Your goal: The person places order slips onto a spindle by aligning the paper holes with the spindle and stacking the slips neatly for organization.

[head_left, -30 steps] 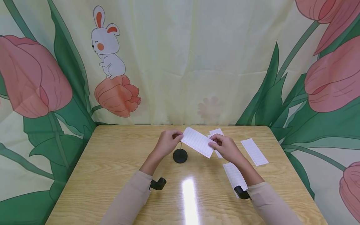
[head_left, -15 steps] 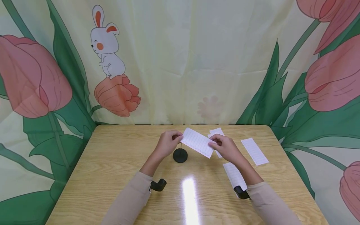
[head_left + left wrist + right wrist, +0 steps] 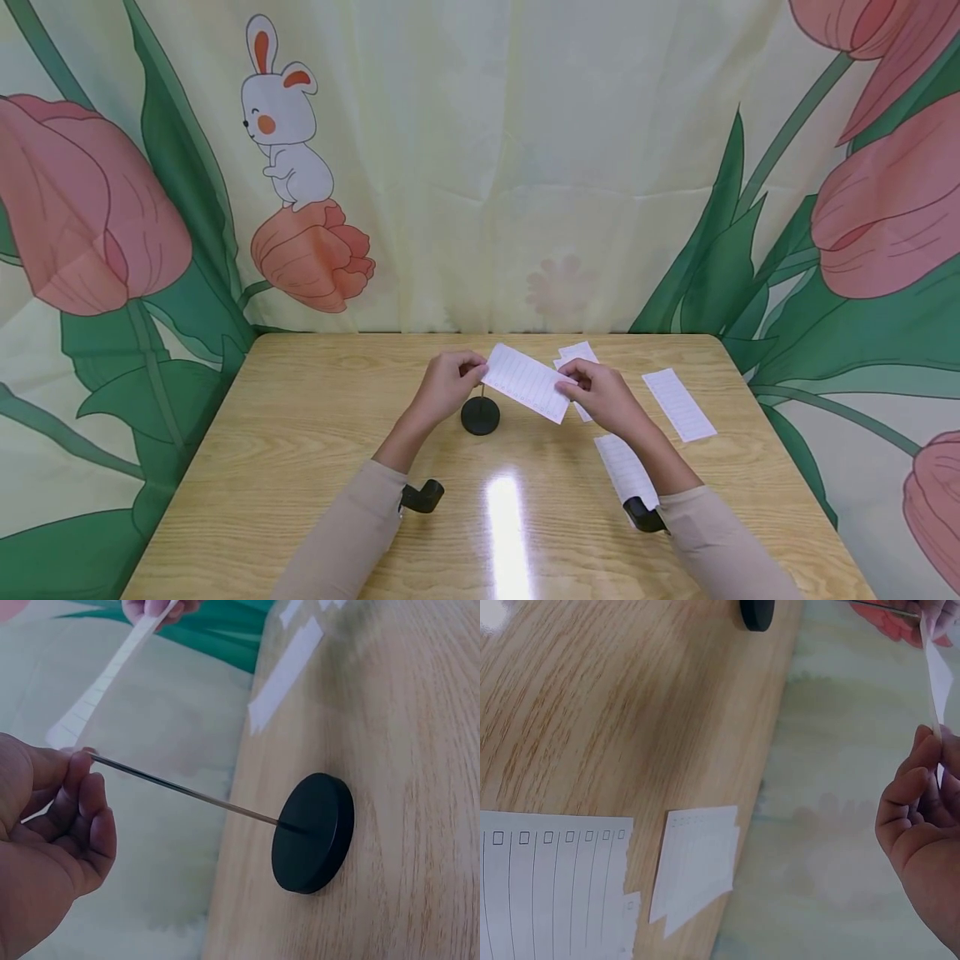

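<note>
Above the table, a white lined paper sheet [image 3: 528, 382] is stretched at a slant between both hands. My left hand [image 3: 447, 383] pinches its left corner between thumb and fingers, right at the tip of a paper spike. The spike's black round base [image 3: 480, 415] stands on the table below. In the left wrist view its thin metal rod [image 3: 180, 787] rises to the left fingertips; whether the tip pierces the sheet is hidden there. My right hand [image 3: 602, 392] pinches the sheet's other end. The right wrist view shows the right thumb and fingers [image 3: 915, 784] gripping its edge.
More lined sheets lie on the wooden table [image 3: 330, 467]: overlapping sheets [image 3: 581, 352] behind the right hand, one sheet [image 3: 678, 405] farther right, and others [image 3: 627, 468] under the right forearm. A flowered curtain [image 3: 480, 167] hangs behind the table's back edge.
The held sheet has sunk very slightly near the spike. Both hands keep their hold and almost the same place.
</note>
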Available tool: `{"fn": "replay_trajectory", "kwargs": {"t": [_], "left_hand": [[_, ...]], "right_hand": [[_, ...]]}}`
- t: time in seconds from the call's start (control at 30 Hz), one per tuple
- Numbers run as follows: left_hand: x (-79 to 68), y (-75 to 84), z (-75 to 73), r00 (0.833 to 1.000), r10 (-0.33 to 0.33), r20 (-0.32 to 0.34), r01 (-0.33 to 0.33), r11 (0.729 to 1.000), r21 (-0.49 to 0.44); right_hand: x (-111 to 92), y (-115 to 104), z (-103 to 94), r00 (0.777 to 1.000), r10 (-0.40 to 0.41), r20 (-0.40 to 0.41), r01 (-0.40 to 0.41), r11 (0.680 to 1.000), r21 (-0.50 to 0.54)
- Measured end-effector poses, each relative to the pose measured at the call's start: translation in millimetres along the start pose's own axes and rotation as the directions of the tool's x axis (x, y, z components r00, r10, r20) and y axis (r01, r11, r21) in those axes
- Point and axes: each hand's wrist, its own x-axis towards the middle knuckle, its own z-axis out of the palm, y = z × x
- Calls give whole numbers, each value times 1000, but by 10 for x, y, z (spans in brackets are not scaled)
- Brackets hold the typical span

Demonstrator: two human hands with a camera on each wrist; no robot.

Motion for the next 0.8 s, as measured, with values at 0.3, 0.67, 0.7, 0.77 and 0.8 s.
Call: {"fn": "replay_trajectory", "kwargs": {"t": [0.3,0.67,0.7,0.77,0.8], "left_hand": [[14,38,-19,1000,-25,4,25,1000,-17],[26,57,-13,999,-31,9,31,999,-26],[26,57,-12,999,-31,8,31,999,-25],[25,55,-10,1000,-30,7,30,999,-25],[26,53,-8,1000,-29,8,30,999,-25]], "right_hand": [[3,-28,-19,1000,17,-8,-17,1000,-5],[7,-11,-33,1000,10,-6,-10,1000,5],[8,-9,-33,1000,12,-6,-12,1000,5],[9,-8,-32,1000,16,-6,-16,1000,7],[9,-8,-30,1000,18,-6,-18,1000,7]]}}
